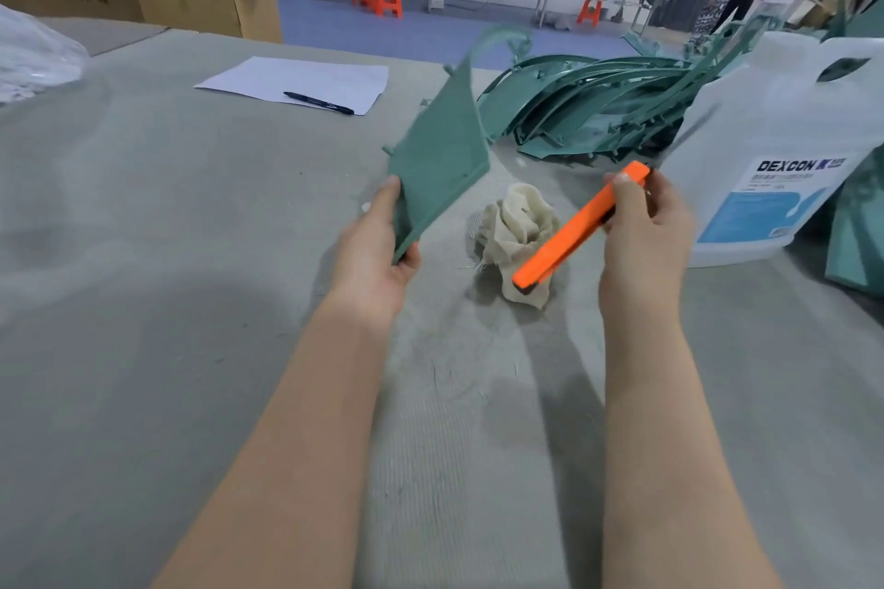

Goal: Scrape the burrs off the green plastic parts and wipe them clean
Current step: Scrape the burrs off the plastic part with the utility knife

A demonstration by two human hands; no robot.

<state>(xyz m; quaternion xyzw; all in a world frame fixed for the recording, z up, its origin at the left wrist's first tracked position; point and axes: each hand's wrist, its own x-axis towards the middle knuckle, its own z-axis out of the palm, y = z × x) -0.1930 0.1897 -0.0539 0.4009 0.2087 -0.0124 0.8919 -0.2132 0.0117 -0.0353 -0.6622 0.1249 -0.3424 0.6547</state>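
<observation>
A flat green plastic part (pixel 437 153), with a curved arm at its far end, is held up above the grey cloth-covered counter (pixel 143 254) by the left hand (pixel 378 254). Its near lower corner is pinched between the thumb and the curled fingers, so that the panel is lifted free of the counter and its edges can be reached from the side. The part is tilted: its long axis runs from the left hand upward and away, toward the far edge of the counter, and the curved arm points to the far right. The arm is blurred, so its shape cannot be told exactly.

A long orange plastic utility knife (pixel 581 227) is gripped by the right hand (pixel 641 230) near its far end, with the fingers curled round the body. The dark tip is pointed down and toward the person, over a crumpled beige cloth rag (pixel 519 225). The knife is apart from the part; whether a blade is out cannot be seen. It is judged that scraping is not yet begun.

The rag is laid between the hands, probably to be near for wiping. A pile of similar green curved plastic parts (pixel 583 105) is kept toward the far right, beside a large white plastic jug with a blue label (pixel 775 144).
</observation>
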